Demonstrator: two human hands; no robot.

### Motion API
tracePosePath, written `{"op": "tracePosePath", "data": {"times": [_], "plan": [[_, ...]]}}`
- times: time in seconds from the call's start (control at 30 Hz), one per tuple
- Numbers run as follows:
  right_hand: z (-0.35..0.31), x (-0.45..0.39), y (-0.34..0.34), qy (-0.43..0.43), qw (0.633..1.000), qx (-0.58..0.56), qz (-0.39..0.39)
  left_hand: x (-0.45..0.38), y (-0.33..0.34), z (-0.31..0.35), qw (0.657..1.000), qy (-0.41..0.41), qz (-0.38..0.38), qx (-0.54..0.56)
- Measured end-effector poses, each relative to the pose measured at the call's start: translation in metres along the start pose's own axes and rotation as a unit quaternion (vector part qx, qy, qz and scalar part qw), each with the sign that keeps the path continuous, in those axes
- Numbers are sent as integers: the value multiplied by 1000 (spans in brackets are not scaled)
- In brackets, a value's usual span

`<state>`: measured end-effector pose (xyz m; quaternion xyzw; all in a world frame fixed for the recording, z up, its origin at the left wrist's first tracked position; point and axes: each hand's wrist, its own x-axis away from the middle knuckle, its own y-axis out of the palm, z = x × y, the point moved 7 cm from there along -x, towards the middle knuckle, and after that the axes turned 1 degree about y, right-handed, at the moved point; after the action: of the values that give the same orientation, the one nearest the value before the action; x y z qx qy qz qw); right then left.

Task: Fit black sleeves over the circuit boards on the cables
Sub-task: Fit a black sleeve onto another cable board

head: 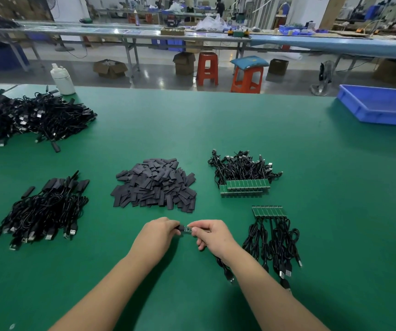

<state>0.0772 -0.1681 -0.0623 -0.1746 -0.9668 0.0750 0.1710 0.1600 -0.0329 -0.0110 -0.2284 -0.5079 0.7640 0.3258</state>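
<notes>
Black sleeve (179, 228), pinched in left hand (157, 232), partly over green circuit board (187, 229) pinched by right hand (212, 234) above the mat (311, 163). Long axis runs left-right between the fingertips; cable (223, 266) trails beneath the right wrist.

Both forearms reach forward, left hand (160, 231) and right hand (212, 234) pinching, fingertips nearly meeting.
</notes>
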Motion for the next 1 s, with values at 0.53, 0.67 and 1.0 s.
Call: {"op": "tracePosePath", "data": {"times": [0.53, 0.67, 1.0], "plan": [[-1, 0, 2, -3, 1000, -2, -1, 3, -5, -4, 999, -10, 10, 31], [0, 0, 2, -2, 1000, 5, -3, 6, -6, 0, 998, 43, 3, 45], [-1, 0, -2, 0, 1000, -21, 19, 8, -8, 8, 996, 74, 23, 39]]}}
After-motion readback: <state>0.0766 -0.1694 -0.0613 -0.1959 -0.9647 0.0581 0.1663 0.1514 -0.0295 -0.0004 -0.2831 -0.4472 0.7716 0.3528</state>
